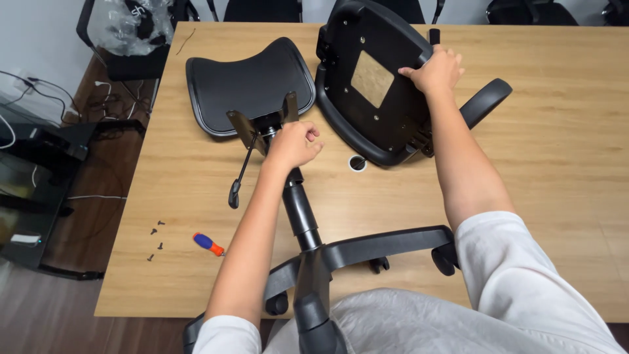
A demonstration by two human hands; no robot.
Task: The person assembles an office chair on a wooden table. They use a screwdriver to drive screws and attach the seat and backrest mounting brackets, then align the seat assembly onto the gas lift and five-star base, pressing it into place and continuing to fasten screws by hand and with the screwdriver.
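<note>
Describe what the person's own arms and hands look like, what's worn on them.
Both arms are bare from above the elbow down, with short white sleeves: one on the left arm, one on the right. The left hand and right hand wear no gloves; no watch, rings or markings are visible.

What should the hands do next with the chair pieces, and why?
Probably tip the seat toward the bracket: the right hand holds the seat's edge, underside up, while the left hand grips the post just under the bracket, and the two are apart.
</note>
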